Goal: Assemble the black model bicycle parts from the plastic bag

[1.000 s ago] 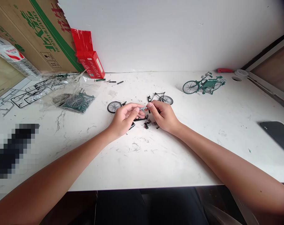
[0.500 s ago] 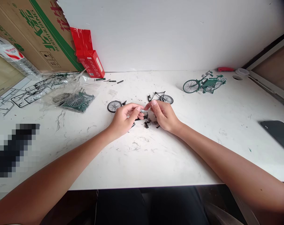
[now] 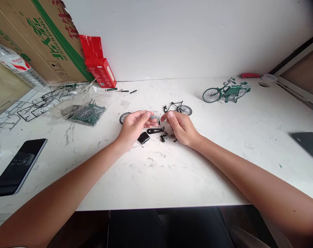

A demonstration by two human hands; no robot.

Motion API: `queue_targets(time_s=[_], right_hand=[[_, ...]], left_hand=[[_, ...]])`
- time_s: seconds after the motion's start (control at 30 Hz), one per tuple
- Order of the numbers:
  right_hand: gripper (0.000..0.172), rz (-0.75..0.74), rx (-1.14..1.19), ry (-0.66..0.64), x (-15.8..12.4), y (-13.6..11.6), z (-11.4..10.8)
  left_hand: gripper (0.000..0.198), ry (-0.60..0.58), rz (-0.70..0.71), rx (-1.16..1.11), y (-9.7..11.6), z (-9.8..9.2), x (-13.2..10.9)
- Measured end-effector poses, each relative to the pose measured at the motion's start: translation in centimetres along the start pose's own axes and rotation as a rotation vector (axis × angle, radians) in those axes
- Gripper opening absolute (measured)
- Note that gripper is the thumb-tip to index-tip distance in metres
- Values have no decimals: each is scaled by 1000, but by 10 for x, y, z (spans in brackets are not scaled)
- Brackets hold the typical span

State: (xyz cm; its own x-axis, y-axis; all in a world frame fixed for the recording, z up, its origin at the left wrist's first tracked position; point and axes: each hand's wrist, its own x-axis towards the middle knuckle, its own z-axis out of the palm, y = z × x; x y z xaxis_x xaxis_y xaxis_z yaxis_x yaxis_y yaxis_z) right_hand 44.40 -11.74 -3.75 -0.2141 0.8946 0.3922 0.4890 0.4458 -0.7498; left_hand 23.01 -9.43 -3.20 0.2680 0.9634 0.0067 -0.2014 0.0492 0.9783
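Head view: left hand (image 3: 133, 128) pinches silvery part (image 3: 153, 118), lengthwise toward right hand (image 3: 181, 128)!
Right's curled, hold unclear; leftward, clear bag (image 3: 98, 96) packs green parts (image 3: 90, 115).

Hobby desk (image 3: 156, 186) with model bicycle parts (image 3: 144, 138)

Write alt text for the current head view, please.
A person's left hand holds a small silvery model part close to the right hand, over a white table. Black model-bicycle pieces lie nearby; a green model bicycle stands farther right.
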Motion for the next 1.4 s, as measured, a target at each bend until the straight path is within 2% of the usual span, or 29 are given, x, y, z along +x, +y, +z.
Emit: queue_targets(time_s=[0.3, 0.57, 0.87, 1.0, 1.2, 1.4], right_hand=[[62, 12, 4, 10, 0, -1, 0], [38, -105, 16, 75, 2, 4, -4], [37, 20, -37, 189, 4, 8, -3], [37, 11, -42, 253, 3, 1, -4], [36, -44, -54, 235, 1, 0, -2], [35, -21, -60, 216, 3, 3, -2]], left_hand=[[33, 6, -31, -49, 6, 0, -1], [30, 30, -20, -111, 5, -9, 7], [29, 53, 11, -185, 5, -11, 11], [30, 36, 8, -218, 4, -12, 13], [28, 13, -17, -249, 6, -10, 11], [32, 6, -41, -225, 3, -9, 11]])
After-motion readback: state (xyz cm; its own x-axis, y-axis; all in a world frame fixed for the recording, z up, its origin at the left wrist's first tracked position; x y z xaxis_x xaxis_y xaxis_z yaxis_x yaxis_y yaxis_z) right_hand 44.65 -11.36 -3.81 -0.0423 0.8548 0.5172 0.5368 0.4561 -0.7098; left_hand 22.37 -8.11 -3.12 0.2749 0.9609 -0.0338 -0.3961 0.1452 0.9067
